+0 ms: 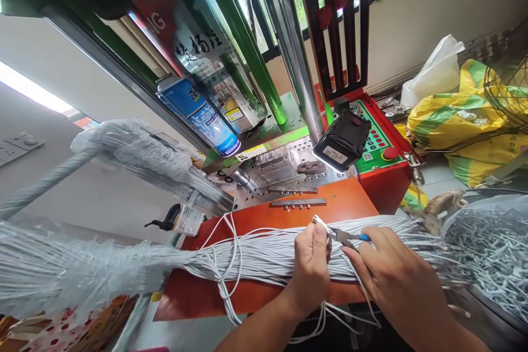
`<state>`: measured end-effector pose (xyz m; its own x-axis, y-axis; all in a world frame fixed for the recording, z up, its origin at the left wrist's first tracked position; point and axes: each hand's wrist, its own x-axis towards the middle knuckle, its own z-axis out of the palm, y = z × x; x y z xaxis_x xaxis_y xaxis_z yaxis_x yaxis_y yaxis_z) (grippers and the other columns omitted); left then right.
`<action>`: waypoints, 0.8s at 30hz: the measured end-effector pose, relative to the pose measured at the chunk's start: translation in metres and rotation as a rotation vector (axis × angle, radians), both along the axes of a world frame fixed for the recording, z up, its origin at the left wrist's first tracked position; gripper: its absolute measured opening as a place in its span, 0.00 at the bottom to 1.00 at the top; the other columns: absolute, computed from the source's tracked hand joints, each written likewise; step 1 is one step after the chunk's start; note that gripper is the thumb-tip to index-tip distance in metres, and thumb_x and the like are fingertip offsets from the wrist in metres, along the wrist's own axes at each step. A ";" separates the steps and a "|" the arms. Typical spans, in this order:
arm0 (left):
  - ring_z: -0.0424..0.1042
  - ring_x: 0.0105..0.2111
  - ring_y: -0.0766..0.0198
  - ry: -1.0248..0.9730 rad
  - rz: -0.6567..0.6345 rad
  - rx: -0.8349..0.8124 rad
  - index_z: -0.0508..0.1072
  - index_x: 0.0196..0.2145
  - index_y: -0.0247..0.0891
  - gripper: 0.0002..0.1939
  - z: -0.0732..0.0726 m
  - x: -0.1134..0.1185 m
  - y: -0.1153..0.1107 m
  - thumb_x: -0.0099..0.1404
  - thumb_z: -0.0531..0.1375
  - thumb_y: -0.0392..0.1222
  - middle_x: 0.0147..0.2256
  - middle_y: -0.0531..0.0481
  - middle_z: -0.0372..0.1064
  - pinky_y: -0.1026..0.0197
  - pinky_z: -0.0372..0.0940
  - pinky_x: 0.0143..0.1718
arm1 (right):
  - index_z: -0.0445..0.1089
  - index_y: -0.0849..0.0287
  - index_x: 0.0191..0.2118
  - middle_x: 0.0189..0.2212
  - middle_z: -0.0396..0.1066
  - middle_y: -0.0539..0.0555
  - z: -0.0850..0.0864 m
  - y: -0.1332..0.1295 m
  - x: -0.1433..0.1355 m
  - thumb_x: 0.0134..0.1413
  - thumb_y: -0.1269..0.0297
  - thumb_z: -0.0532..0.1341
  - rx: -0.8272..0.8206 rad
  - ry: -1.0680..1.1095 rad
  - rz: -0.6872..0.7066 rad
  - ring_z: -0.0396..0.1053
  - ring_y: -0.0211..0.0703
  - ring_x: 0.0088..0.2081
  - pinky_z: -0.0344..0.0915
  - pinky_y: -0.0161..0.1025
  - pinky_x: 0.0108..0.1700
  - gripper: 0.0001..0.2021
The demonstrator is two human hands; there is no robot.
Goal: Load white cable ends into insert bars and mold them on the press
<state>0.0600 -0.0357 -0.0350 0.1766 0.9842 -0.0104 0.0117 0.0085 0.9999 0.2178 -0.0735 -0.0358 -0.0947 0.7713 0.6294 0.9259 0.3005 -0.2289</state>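
And here at the near side of the red-orange board (185, 297), the left hand (311, 256) has a small white piece (317, 219) in a narrow pinch, thumb along the top, fingers curled under. Over on the right, the right hand (388, 264) is closed round the pliers (344, 237), a flash of blue on the handle, their nose pointing left, right up by the piece. Whether the jaws are biting on it, I can't tell from here.

The piece sits above the long bundle of white cables (264, 253) that runs from left to right over the board. It's pale, slim and a touch shiny at the tip; its finer detail is too small to make out. Light as anything, I'd say, firm at the end but likely to twist or slide if pinched loosely, so grip it close behind the tip. The pliers look hard and solid, grey metal at the head, best held well back on the handles.

And those cables! Smooth, thin, matt white, surely soft and bendy, with loops sagging off the near edge; lift one by the middle and it would flop and snag its neighbours. Beyond them, two toothed metal strips (297, 202) lie on the far side of the board.
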 end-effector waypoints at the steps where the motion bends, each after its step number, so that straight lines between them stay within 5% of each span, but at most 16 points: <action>1: 0.50 0.25 0.67 0.016 0.007 0.011 0.57 0.29 0.40 0.24 0.000 0.000 0.000 0.77 0.50 0.58 0.25 0.56 0.51 0.61 0.50 0.27 | 0.64 0.56 0.28 0.31 0.66 0.55 0.000 0.000 0.000 0.74 0.57 0.53 0.008 -0.004 0.001 0.64 0.47 0.35 0.53 0.43 0.37 0.19; 8: 0.54 0.25 0.68 0.069 0.001 0.075 0.60 0.28 0.38 0.25 0.006 0.003 0.002 0.77 0.52 0.58 0.24 0.54 0.54 0.63 0.53 0.27 | 0.62 0.55 0.26 0.22 0.61 0.48 -0.010 0.003 0.001 0.75 0.57 0.52 -0.080 0.207 0.166 0.60 0.39 0.23 0.51 0.41 0.29 0.22; 14: 0.37 0.13 0.74 -0.487 -0.460 -0.545 0.57 0.27 0.40 0.26 0.029 -0.006 0.013 0.72 0.57 0.62 0.17 0.63 0.42 0.69 0.35 0.13 | 0.58 0.56 0.25 0.21 0.62 0.46 -0.012 0.002 0.012 0.76 0.60 0.52 -0.355 0.536 0.391 0.62 0.34 0.23 0.56 0.35 0.29 0.22; 17: 0.33 0.13 0.74 -0.661 -0.541 -0.764 0.56 0.28 0.40 0.24 0.035 -0.011 0.014 0.72 0.59 0.58 0.17 0.63 0.42 0.71 0.38 0.11 | 0.59 0.56 0.25 0.21 0.62 0.46 -0.010 0.002 0.020 0.75 0.58 0.53 -0.264 0.429 0.337 0.61 0.35 0.23 0.54 0.36 0.29 0.22; 24: 0.32 0.13 0.75 -0.815 -0.541 -0.838 0.57 0.28 0.40 0.23 0.033 0.010 -0.015 0.72 0.61 0.55 0.17 0.64 0.43 0.72 0.37 0.10 | 0.61 0.56 0.27 0.24 0.64 0.49 -0.010 -0.011 0.058 0.72 0.54 0.57 -0.043 0.072 0.177 0.62 0.39 0.27 0.55 0.39 0.33 0.20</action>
<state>0.0698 -0.0506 -0.0018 0.7964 0.5313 -0.2890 -0.3976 0.8200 0.4117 0.2755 -0.0845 -0.0462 -0.1868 0.7729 0.6064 0.8402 0.4456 -0.3091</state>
